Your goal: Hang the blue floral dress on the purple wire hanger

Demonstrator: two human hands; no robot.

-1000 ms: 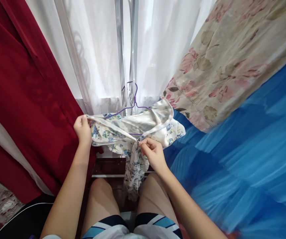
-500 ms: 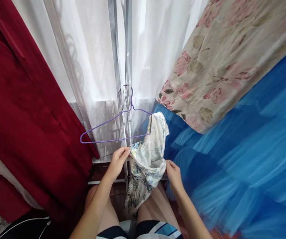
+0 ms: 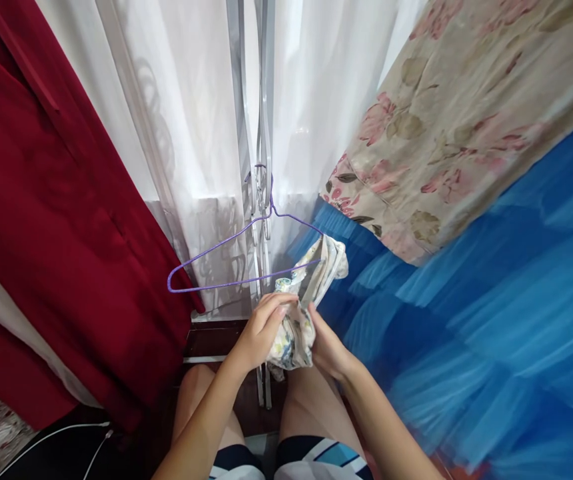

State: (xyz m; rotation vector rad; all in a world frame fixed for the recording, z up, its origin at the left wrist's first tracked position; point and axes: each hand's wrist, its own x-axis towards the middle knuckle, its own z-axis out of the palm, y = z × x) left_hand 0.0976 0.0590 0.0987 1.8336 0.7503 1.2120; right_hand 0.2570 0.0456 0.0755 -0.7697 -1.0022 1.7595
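Note:
A purple hanger (image 3: 211, 250) hangs by its hook from a light metal rack bar. Over its right end lies a white floral garment (image 3: 291, 337), its lower part bunched up between my hands. On the left side of the cloth, my left hand (image 3: 261, 333) is closed on a gathered fold. My right hand (image 3: 330, 343) grips the bunched fabric from the other side, its thumb on top and its fingers mostly hidden behind the cloth. The hanger's left arm is bare. What kind of garment it is cannot be made out.
Red curtain cloth (image 3: 81, 233) fills the left side, with white curtains (image 3: 186, 100) behind the metal rack (image 3: 254, 87). At the right hang a beige floral cloth (image 3: 446, 133) and blue tulle (image 3: 506, 300). White cables (image 3: 61, 430) lie at lower left.
Both hands have come closer together, gathering the garment that was spread between them into a bunch. Its hanging lower end has been drawn up. The view has shifted slightly.

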